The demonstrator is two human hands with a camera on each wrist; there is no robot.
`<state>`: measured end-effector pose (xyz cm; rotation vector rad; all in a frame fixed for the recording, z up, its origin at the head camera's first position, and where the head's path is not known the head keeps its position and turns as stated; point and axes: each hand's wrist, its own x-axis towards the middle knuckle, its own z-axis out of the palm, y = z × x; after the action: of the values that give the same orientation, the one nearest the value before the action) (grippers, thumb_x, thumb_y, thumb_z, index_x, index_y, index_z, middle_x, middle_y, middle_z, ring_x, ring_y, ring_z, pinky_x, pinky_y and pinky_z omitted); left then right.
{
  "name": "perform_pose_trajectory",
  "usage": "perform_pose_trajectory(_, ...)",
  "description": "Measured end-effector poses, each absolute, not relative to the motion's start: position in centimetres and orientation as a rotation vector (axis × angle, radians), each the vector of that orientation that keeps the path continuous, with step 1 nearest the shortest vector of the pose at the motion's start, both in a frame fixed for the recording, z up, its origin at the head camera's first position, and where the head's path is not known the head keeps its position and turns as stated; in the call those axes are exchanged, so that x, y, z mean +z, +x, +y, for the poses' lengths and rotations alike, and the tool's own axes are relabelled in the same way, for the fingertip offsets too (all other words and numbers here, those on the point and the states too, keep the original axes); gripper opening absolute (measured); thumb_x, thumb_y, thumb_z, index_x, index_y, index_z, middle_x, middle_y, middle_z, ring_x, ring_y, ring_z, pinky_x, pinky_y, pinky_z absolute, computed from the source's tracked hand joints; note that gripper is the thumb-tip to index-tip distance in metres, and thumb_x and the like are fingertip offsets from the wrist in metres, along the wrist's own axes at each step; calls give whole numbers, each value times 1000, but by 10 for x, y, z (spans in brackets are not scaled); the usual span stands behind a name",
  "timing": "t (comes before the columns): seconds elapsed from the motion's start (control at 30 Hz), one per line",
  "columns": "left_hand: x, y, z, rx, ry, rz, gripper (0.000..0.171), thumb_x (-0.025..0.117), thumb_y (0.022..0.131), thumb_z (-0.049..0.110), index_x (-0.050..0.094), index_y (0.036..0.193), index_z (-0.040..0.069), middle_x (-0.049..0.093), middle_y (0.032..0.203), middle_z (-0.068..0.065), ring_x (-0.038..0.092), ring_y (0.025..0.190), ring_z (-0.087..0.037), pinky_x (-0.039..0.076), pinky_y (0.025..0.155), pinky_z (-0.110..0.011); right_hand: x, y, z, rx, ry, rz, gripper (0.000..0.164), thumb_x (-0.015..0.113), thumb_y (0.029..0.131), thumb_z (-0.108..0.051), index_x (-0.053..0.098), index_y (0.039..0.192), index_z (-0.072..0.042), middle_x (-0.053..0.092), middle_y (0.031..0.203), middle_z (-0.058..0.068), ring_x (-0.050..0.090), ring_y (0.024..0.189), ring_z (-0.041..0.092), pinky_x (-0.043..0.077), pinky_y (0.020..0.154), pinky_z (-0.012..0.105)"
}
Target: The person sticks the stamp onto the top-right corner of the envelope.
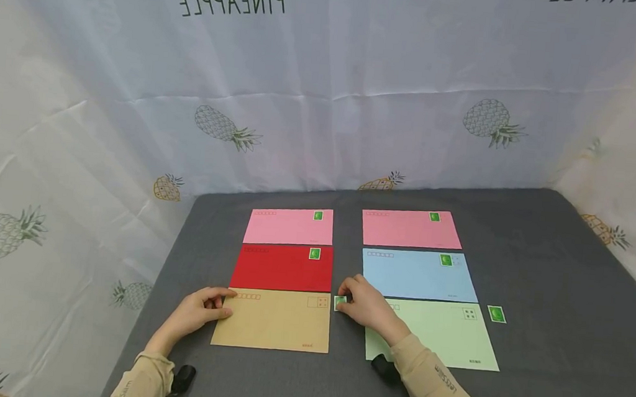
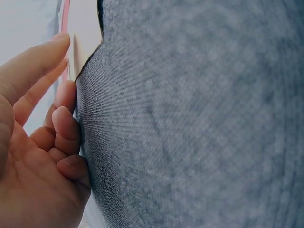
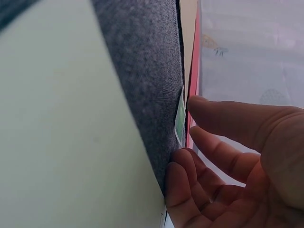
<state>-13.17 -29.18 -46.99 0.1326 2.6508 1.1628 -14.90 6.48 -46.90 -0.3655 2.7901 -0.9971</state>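
My left hand [image 1: 195,315] rests at the left edge of a tan envelope [image 1: 272,329]. Its index fingertip touches near the top-left corner and its thumb lies lower on the same edge; the left wrist view shows the other fingers [image 2: 66,126] bent in. Over the gap between the two envelope columns, my right hand [image 1: 368,305] pinches a small green stamp [image 1: 339,300] with thumb and index finger. The stamp, also in the right wrist view [image 3: 180,121], is close by the tan envelope's right edge and partly hidden by fingers.
Behind the tan envelope lie red [image 1: 281,273] and pink [image 1: 282,228] envelopes, each stamped. The right column has a light green envelope [image 1: 436,338] under my right forearm, then stamped blue [image 1: 407,277] and pink [image 1: 405,231] ones. A loose stamp [image 1: 496,314] lies right of the green envelope.
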Motion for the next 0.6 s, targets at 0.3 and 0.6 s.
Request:
perform_pose_trajectory(0.3, -479, -135, -297, 1186, 145, 2652, 37, 74, 78, 20, 65, 113, 11, 50, 81, -3, 39, 63, -6, 32, 57, -21, -472, -150, 63, -965, -382, 2790, 13, 71, 76, -5, 62, 86, -7, 52, 84, 4, 47, 72, 14, 43, 64, 29)
perform_pose_trajectory(0.6, -481, -135, -297, 1166, 162, 2664, 36, 74, 78, 19, 66, 111, 11, 49, 80, -2, 39, 63, -6, 33, 58, -21, -472, -151, 64, -994, -353, 2776, 15, 71, 74, -2, 59, 83, -8, 50, 80, 3, 46, 71, 14, 40, 61, 28)
